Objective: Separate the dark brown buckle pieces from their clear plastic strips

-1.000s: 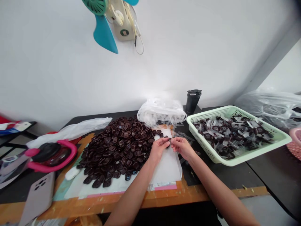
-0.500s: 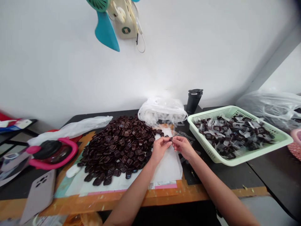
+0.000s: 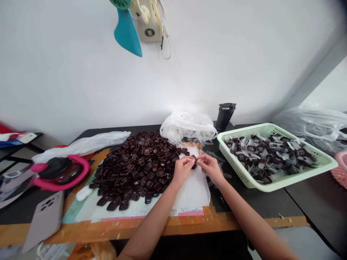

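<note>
- Small dark piece (image 3: 194,162): I see it above the white paper (image 3: 192,195), between both hands' fingertips.
- Left hand (image 3: 181,169), right hand (image 3: 211,168): close together, each pinching the piece.
- Dark pile (image 3: 138,162): just left of my hands, on the counter (image 3: 255,206).
- Green basket (image 3: 235,166): right, holding dark pieces, clear strips.
- Plastic bag (image 3: 188,126), black cup (image 3: 225,118): behind, near the wall (image 3: 217,54).

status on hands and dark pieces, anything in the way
Left hand and right hand pinching a small dark piece. Dark pile left of the hands. Green basket to the right, not blocking.
</note>
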{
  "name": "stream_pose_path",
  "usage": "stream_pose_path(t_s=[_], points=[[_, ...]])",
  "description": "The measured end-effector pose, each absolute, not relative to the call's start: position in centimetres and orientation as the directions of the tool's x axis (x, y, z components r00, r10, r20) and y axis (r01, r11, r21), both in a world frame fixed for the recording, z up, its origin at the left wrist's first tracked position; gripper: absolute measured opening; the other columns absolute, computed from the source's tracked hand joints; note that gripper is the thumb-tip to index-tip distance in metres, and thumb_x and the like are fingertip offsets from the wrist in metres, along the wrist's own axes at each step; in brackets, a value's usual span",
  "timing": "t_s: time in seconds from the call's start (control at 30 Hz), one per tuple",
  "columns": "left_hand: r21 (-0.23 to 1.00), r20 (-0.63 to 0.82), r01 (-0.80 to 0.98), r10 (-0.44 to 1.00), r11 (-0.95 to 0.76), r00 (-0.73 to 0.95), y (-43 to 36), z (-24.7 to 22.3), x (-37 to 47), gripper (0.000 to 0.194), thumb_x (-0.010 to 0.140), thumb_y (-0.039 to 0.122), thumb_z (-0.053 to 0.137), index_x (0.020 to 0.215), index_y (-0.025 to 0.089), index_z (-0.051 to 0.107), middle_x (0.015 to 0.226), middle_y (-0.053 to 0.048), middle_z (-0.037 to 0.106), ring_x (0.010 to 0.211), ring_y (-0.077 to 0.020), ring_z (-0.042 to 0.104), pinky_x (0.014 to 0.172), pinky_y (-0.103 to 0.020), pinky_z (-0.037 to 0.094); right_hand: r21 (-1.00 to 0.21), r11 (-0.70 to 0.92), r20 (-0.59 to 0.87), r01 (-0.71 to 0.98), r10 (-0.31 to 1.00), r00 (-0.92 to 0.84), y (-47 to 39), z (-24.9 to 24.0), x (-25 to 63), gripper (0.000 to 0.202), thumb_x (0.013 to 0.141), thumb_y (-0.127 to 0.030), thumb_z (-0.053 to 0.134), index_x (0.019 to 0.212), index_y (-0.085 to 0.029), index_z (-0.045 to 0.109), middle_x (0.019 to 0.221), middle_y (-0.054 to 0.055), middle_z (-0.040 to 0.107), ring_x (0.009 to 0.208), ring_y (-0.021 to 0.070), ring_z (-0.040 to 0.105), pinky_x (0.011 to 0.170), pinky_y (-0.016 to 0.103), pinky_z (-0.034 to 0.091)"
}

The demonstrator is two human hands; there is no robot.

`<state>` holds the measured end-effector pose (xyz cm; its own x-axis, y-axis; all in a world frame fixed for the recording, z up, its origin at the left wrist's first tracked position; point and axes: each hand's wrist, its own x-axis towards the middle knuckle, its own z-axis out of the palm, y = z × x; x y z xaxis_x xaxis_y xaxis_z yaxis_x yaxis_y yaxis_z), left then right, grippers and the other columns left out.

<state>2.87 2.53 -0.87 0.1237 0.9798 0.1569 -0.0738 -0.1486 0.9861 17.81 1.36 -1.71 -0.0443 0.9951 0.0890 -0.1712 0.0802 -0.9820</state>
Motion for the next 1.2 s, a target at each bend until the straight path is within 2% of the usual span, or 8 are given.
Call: stream_pose_path(t_s=[0.13, 0.23, 0.33, 0.5, 0.73, 0.83, 1.1, 1.2], points=[[0.956, 0.290, 0.030, 0.954, -0.293, 0.076, 2.5, -0.7, 2.7, 0.010, 0.073, 0.022, 0.067, 0.064, 0.018, 0.068, 0.088, -0.007, 0.061, 0.089, -0.0206, 0.057, 0.086, -0.032, 0.042, -0.987, 0.131, 0.140, -0.091, 0.984, -0.111, 1.2, -1.7, 17.9, 0.025, 0.079, -0.040, 0.064, 0.095, -0.020, 0.065, 0.061, -0.003, 0.048, 0.046, 0.0084, 0.040, 0.043, 0.022, 0.034], [0.950, 0.304, 0.045, 0.950, -0.308, 0.077, 2.4, -0.7, 2.9, 0.009, 0.074, 0.020, 0.064, 0.066, 0.018, 0.066, 0.089, -0.007, 0.058, 0.090, -0.0200, 0.055, 0.083, -0.030, 0.042, -0.929, 0.325, 0.304, 0.176, 0.943, -0.137, 1.0, -1.4, 17.9, 0.025, 0.080, -0.035, 0.064, 0.099, -0.021, 0.067, 0.068, 0.000, 0.051, 0.055, 0.0116, 0.043, 0.051, 0.025, 0.037], [0.960, 0.274, 0.040, 0.957, -0.279, 0.095, 2.5, -1.0, 2.9, 0.010, 0.077, 0.020, 0.061, 0.068, 0.017, 0.064, 0.091, -0.007, 0.056, 0.089, -0.0192, 0.054, 0.075, -0.026, 0.043, -0.755, 0.465, 0.467, 0.462, 0.876, -0.120, 0.7, -1.2, 17.7, 0.016, 0.080, -0.034, 0.064, 0.088, -0.020, 0.069, 0.063, 0.000, 0.049, 0.057, 0.0133, 0.043, 0.054, 0.026, 0.035], [0.971, 0.240, -0.005, 0.968, -0.241, -0.075, 3.3, -1.7, 2.5, 0.015, 0.079, 0.030, 0.063, 0.072, 0.017, 0.061, 0.093, -0.006, 0.056, 0.086, -0.0170, 0.052, 0.072, -0.024, 0.041, -0.650, 0.457, 0.506, 0.607, 0.856, -0.103, 0.5, -1.2, 17.5, 0.016, 0.080, -0.033, 0.061, 0.073, -0.019, 0.065, 0.058, 0.000, 0.047, 0.054, 0.0126, 0.043, 0.053, 0.025, 0.033], [0.987, -0.064, -0.124, 0.961, 0.100, 0.268, 2.8, -1.3, 3.0, 0.044, 0.080, 0.058, 0.057, 0.065, 0.016, 0.055, 0.056, 0.002, 0.047, 0.050, -0.0100, 0.041, 0.050, -0.022, 0.030, -0.661, 0.428, 0.496, 0.617, 0.866, -0.068, 0.5, -1.2, 17.7, 0.033, 0.080, -0.036, 0.059, 0.053, -0.019, 0.050, 0.051, -0.002, 0.041, 0.049, 0.0107, 0.037, 0.050, 0.025, 0.027], [0.989, -0.016, -0.134, 0.940, 0.066, 0.342, 2.7, -1.1, 3.1, 0.041, 0.078, 0.054, 0.062, 0.064, 0.016, 0.053, 0.053, 0.004, 0.042, 0.049, -0.0089, 0.037, 0.049, -0.022, 0.027, -0.667, 0.446, 0.493, 0.597, 0.865, -0.095, 0.5, -1.2, 17.6, 0.032, 0.079, -0.034, 0.060, 0.053, -0.019, 0.050, 0.051, -0.002, 0.041, 0.049, 0.0104, 0.036, 0.050, 0.025, 0.026], [0.993, 0.102, -0.086, 0.959, -0.082, 0.263, 3.1, -1.4, 2.7, 0.033, 0.080, 0.045, 0.062, 0.065, 0.017, 0.053, 0.056, 0.004, 0.045, 0.054, -0.0102, 0.039, 0.055, -0.023, 0.030, -0.786, 0.382, 0.417, 0.486, 0.908, -0.040, 0.3, -0.7, 17.3, 0.040, 0.074, -0.033, 0.063, 0.045, -0.018, 0.040, 0.045, -0.004, 0.035, 0.045, 0.0081, 0.029, 0.047, 0.026, 0.019], [0.992, 0.119, -0.062, 0.956, -0.107, 0.267, 3.2, -1.1, 2.5, 0.033, 0.081, 0.045, 0.061, 0.066, 0.017, 0.054, 0.057, 0.003, 0.046, 0.055, -0.0107, 0.040, 0.056, -0.023, 0.031, -0.885, 0.334, 0.352, 0.323, 0.936, -0.002, 0.3, -0.1, 17.9, 0.035, 0.072, -0.037, 0.065, 0.048, -0.018, 0.049, 0.046, -0.004, 0.034, 0.046, 0.0084, 0.028, 0.047, 0.025, 0.020]])
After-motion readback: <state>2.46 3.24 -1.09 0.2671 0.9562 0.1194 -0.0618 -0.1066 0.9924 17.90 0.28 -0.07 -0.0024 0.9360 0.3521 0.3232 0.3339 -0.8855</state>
